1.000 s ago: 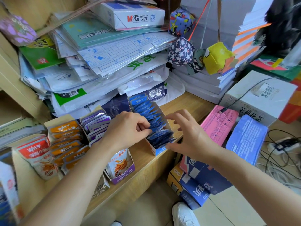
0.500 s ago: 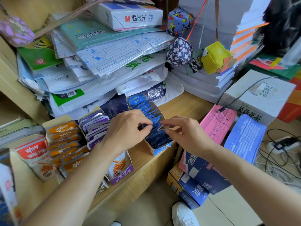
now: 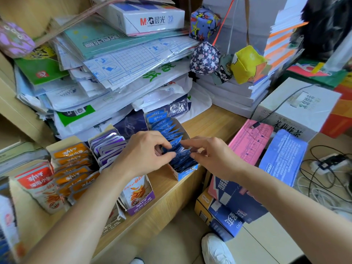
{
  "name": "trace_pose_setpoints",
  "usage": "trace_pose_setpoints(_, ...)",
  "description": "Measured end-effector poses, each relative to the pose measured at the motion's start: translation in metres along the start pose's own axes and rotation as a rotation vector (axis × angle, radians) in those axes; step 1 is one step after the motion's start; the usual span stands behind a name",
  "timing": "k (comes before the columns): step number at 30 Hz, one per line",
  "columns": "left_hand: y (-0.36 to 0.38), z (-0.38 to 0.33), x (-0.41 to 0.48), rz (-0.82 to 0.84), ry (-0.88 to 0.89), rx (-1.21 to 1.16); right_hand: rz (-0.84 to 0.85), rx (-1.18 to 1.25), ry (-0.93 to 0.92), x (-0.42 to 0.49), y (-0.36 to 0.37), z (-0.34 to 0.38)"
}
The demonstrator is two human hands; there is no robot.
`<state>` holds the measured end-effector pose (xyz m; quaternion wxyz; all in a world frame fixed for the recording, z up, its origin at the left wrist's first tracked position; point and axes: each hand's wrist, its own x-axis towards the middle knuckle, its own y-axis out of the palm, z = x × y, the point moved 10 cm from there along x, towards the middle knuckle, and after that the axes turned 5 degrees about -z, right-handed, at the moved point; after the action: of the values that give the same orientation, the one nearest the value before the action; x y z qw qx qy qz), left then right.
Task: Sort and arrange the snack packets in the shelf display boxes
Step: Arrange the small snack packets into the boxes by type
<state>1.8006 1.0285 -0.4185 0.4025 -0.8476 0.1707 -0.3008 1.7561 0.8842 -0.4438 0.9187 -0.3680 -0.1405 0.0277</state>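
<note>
Both hands work a row of blue packets (image 3: 163,126) on the wooden shelf (image 3: 167,189).
Nearest, a purple display box (image 3: 141,204) stands at the shelf's front edge, with orange packets (image 3: 72,168) to its left. Just beyond, the left hand (image 3: 144,151) pinches the blue packets with curled fingers, and the right hand (image 3: 211,155) pinches them between thumb and forefinger. They stand upright in the blue display box (image 3: 183,173), before a stationery pile (image 3: 118,73).
</note>
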Motion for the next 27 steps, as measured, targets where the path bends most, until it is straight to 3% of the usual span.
trace_pose_setpoints(5,-0.002,-0.011,0.002,-0.062,0.085,0.094,-0.116,0.046,0.027,-0.002,-0.015,-0.006)
trace_pose_setpoints(12,-0.006,-0.007,-0.003,-0.057,0.065,0.026,-0.196,-0.007,0.037,0.002,-0.018,-0.011)
trace_pose_setpoints(20,-0.004,-0.035,-0.019,-0.054,0.151,0.100,-0.080,0.019,0.119,-0.012,-0.025,-0.017)
trace_pose_setpoints(27,0.004,-0.032,-0.016,-0.091,0.227,0.184,-0.003,-0.078,0.011,-0.016,-0.018,-0.009)
